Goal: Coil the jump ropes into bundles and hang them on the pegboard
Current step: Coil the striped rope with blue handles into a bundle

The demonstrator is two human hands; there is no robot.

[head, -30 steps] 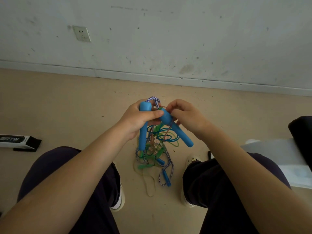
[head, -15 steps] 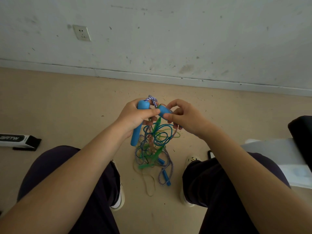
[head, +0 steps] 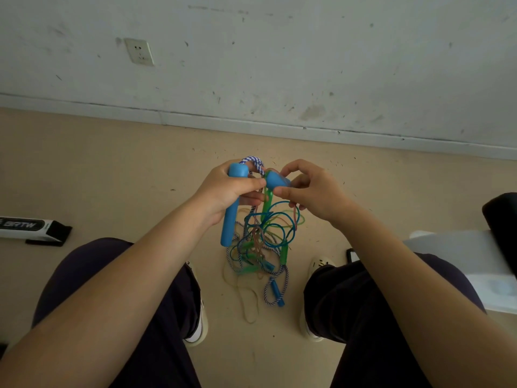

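Left hand (head: pixel 226 189) grasps blue handle (head: pixel 231 211); right hand (head: pixel 313 191) pinches second handle (head: pixel 275 179); tangled ropes (head: pixel 260 242) hang below.

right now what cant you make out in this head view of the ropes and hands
- Second blue handle: mostly hidden between the left hand and right hand.
- Tangle of ropes: which cord joins which handle is lost in the overlaps.
- Pegboard: not in view.
- White box: cut off by the left edge, so its lettering is incomplete.
- Phone: mostly hidden behind the right leg.
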